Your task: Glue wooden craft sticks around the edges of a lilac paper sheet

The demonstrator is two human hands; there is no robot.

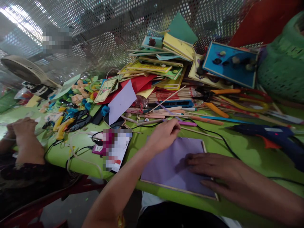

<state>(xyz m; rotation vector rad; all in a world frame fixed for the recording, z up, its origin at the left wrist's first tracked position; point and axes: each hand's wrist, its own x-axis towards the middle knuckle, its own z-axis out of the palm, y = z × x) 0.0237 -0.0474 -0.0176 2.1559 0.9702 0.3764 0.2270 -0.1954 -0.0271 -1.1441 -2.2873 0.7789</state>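
A purple sheet of paper [163,167] lies on the green tabletop in front of me. Thin wooden strips edge its near side and its right side. My right hand [213,171] rests on the right part of the sheet, its fingers stretched out. At the far edge of the sheet, my left hand [165,134] has its fingers curled together; whatever they might grip is hidden. Just beyond those fingers lies a purple pen [187,123]. A blue hot glue gun [270,133] with an orange trigger lies to the right, its small red light showing.
Behind are stacked paper panels [152,66], thin sticks, orange-handled scissors [216,109] and a green basket [282,60]. A phone [121,148] and a magenta device [108,142] with cables lie left. Another person's hands [25,129] are at far left, near a fan [23,69].
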